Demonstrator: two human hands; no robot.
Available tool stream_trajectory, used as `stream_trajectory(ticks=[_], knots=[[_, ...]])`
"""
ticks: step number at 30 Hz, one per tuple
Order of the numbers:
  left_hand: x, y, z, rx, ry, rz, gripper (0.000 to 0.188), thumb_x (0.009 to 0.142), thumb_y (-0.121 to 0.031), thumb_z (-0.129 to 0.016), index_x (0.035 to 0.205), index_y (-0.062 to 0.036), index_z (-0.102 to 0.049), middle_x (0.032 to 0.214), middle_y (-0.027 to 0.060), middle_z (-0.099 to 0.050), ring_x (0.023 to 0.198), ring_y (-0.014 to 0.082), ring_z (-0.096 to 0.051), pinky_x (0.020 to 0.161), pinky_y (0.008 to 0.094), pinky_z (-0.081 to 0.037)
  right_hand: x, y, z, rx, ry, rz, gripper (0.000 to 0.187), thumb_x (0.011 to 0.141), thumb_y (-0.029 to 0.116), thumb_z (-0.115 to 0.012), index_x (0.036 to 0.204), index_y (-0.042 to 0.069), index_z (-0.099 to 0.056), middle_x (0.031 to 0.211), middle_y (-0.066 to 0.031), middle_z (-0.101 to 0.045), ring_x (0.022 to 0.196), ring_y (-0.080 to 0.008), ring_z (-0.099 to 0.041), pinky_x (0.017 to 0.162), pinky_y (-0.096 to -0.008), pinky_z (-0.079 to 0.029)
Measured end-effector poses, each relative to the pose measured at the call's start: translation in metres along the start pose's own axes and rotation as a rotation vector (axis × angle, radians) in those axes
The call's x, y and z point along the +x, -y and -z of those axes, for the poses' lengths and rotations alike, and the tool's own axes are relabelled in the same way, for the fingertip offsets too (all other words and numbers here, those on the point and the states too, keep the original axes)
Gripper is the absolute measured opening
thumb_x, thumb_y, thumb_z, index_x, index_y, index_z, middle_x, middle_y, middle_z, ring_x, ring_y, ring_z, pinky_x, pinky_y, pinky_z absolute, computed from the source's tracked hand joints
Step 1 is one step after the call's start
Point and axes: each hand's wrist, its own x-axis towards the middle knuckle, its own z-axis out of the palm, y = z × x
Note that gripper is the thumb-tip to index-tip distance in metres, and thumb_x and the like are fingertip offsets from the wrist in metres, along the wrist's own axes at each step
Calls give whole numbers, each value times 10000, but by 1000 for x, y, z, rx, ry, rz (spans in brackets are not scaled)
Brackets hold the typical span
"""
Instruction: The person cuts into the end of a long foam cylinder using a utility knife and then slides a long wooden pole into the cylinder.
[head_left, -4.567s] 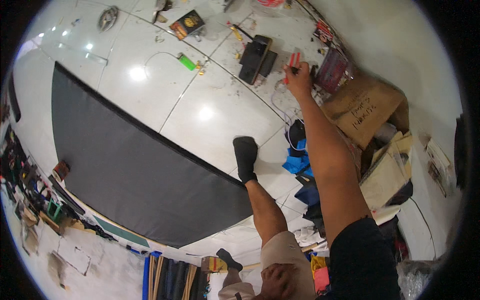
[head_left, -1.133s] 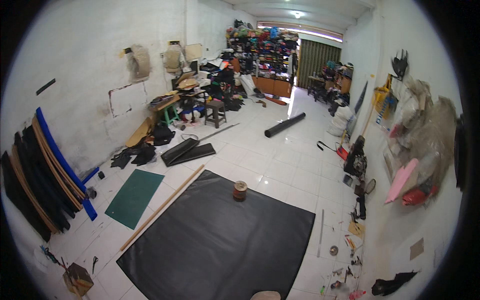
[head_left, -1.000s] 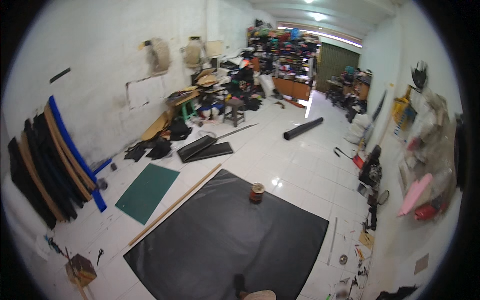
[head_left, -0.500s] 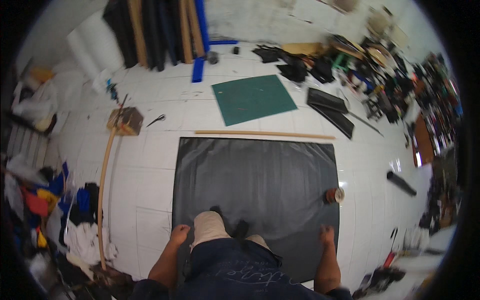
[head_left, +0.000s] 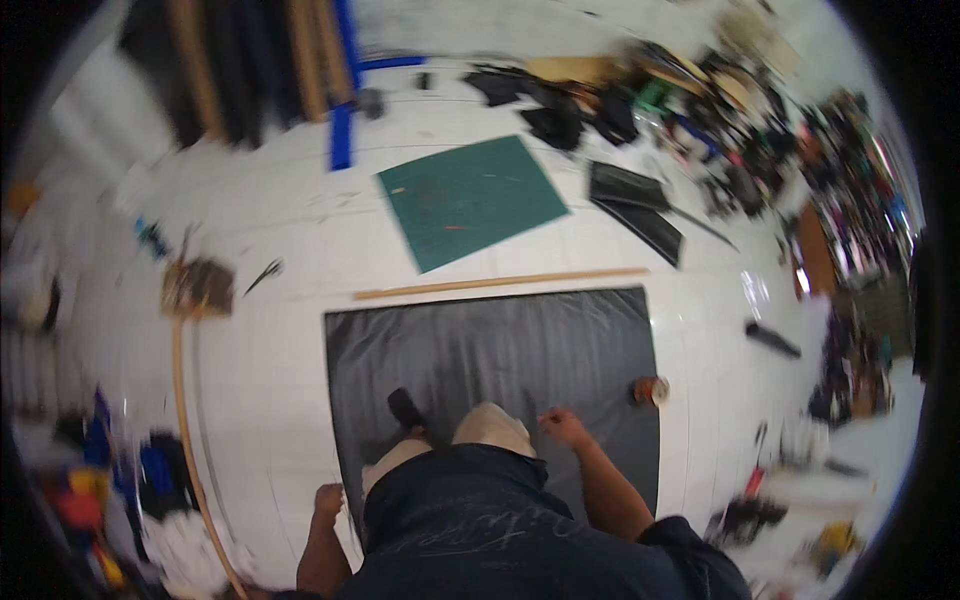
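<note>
A large black sheet (head_left: pixel 500 345) lies flat on the white tiled floor, with my feet and light-coloured trousers over its near part. My right hand (head_left: pixel 566 426) hangs in front of my body above the sheet, fingers loosely bent and apart, with nothing seen in it. Beside the sheet's left edge is my left hand (head_left: pixel 328 500), low at my side; its fingers are small and blurred. One dark shoe (head_left: pixel 405 408) points forward on the sheet. A reddish-brown can (head_left: pixel 650 391) stands at the sheet's right edge, nearest my right hand.
A wooden stick (head_left: pixel 500 284) lies along the sheet's far edge, beyond it a green cutting mat (head_left: pixel 475 203). Scissors (head_left: pixel 265 276), a brown block (head_left: pixel 198 288) and a long curved pole (head_left: pixel 187 420) are left. Folded black material (head_left: pixel 640 210) and heaped scraps lie right.
My body has turned and stepped, one foot now forward on the left. My right hand has swung inward across the sheet; my left hand has dropped back. The can stays at the sheet's edge.
</note>
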Motion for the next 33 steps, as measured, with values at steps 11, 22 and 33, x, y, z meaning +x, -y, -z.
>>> stream_trajectory(ticks=[11, 22, 33], knots=[[168, -320, 112, -308, -163, -126, 237, 906, -287, -476, 929, -63, -553, 919, 59, -565, 723, 151, -533, 500, 285, -410, 67, -15, 36, 235, 147, -544, 501, 874, 371, -605, 1258, 54, -547, 1187, -140, -598, 1035, -257, -599, 839, -403, -516], [174, -501, 23, -17, 175, -155, 445, 896, -383, -536, 1156, -23, -566, 935, 84, -608, 807, 180, -564, 655, 319, -461, 304, 278, 207, 269, -349, 164, 403, 864, 403, -586, 1043, 45, -631, 984, -163, -665, 928, -329, -628, 816, -422, -488], [342, -644, 122, -37, 170, -45, 423, 900, -361, -545, 1142, -16, -572, 886, 83, -604, 774, 175, -562, 649, 311, -466, 419, 417, 174, -166, -62, 161, 455, 832, 480, -571, 958, 52, -658, 965, -190, -654, 916, -362, -624, 834, -447, -481]])
